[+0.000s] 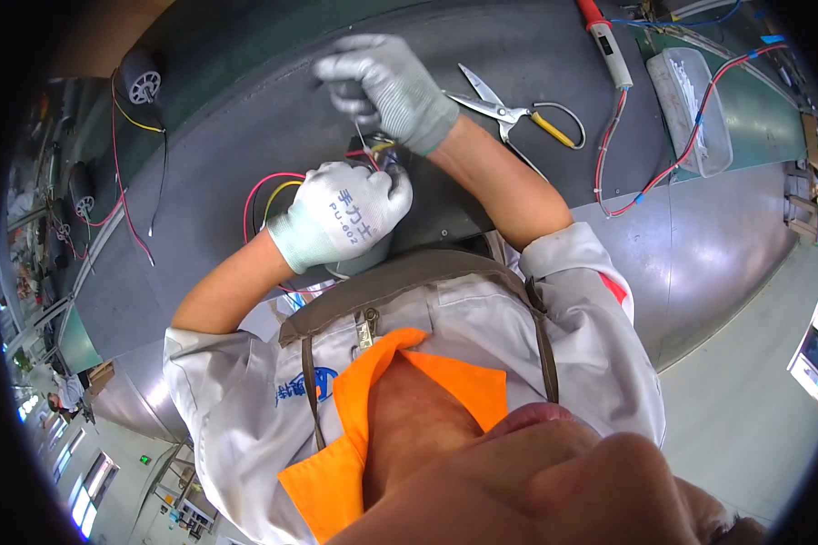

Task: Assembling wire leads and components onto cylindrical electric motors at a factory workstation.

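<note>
My left hand (344, 216), in a pale grey coated glove, is closed with thumb and fingertips together at a small bundle of wires (388, 154). Below its wrist shows a bit of a rounded grey body (365, 258); the glove hides most of it. Red and yellow leads (262, 193) loop out to the left of the hand. My right hand (391, 91), gloved alike, is raised just beyond the left with its fingers curled in. A thin pale strand (361, 136) runs from under its fingers down to the bundle. Fingertip blur hides the exact grip.
Yellow-handled scissors (511, 113) lie spread on the dark bench (536, 54), right of my right hand. A red-and-grey handheld tool (609, 50) trails a red cable. A clear box (700, 109) holds white strips. Wired motors (142, 80) sit at the left.
</note>
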Available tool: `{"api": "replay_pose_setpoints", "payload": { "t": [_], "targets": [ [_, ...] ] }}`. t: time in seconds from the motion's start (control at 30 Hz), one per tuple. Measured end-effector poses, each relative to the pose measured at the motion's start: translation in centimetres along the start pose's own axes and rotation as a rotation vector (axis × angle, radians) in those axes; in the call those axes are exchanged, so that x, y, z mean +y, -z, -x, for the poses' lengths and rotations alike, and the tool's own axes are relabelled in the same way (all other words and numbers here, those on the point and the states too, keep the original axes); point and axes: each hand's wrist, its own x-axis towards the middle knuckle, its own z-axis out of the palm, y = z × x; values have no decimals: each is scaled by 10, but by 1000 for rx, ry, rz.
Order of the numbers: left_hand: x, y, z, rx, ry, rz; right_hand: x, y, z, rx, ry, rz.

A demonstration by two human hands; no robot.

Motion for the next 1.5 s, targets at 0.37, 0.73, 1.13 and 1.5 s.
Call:
{"api": "replay_pose_setpoints", "payload": {
  "t": [0.37, 0.73, 1.13, 1.5],
  "targets": [
    [-44, -6, 12, 428, 512, 471, 27, 101, 173, 521, 299, 1759],
    [-103, -15, -19, 127, 456, 1642, 22, 89, 228, 498, -86, 1601],
    [-117, -68, 1, 619, -101, 1371, -41, 36, 112, -191, -119, 1392],
    [-85, 52, 129, 246, 361, 1526, -45, 76, 128, -53, -17, 1919]
  ]
}}
